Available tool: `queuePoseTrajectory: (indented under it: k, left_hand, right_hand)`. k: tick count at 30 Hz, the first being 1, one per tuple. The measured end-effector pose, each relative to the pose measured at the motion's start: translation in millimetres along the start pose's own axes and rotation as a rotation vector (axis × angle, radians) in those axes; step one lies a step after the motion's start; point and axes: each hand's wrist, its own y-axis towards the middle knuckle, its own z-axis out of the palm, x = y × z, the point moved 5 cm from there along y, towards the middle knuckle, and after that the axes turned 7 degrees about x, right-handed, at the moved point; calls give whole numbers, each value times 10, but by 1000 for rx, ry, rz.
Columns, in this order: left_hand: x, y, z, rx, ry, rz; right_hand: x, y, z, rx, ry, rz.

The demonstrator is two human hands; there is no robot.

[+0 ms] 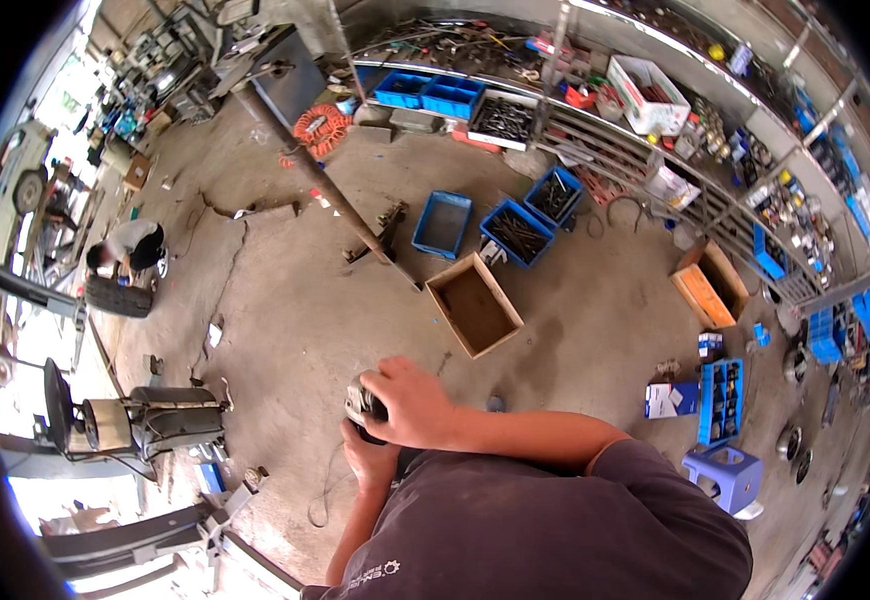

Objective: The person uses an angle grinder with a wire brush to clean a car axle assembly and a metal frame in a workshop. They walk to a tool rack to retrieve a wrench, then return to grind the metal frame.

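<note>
Close in front of my body, both hands are closed around a compact grey-metal and black object (363,402) whose kind I cannot make out for certain. My right hand (417,400) grips it from above and the right, its fingers bent over the metal part. Below it, my left hand (370,458) holds the black underside, and most of its fingers are hidden. A thin dark cord (323,510) lies on the floor beside my left forearm; whether it joins the object does not show.
Ahead stand an open wooden box (500,290), a blue tray (442,225) and blue bins of metal parts (518,232). A slanting post (315,175) rises nearby. At right are a purple stool (725,475) and a blue crate (721,400). Left, a person (135,243) crouches by a tyre (120,297).
</note>
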Motion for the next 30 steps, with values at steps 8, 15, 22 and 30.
queuePoseTrajectory:
  k: [8,15,22,30]
  left_hand:
    - [571,754,-549,-41,-342,185]
    - [1018,1809,-1403,1,-225,223]
    - [1540,2611,-1688,38,-382,92]
    - [2046,3450,-1929,-44,-386,12]
  right_hand:
    - [499,781,839,108,-238,-485]
    - [675,1856,1519,182,-298,-585]
    - [63,2730,2333,199,316,243]
    - [-402,3574,3222,370,1140,1066]
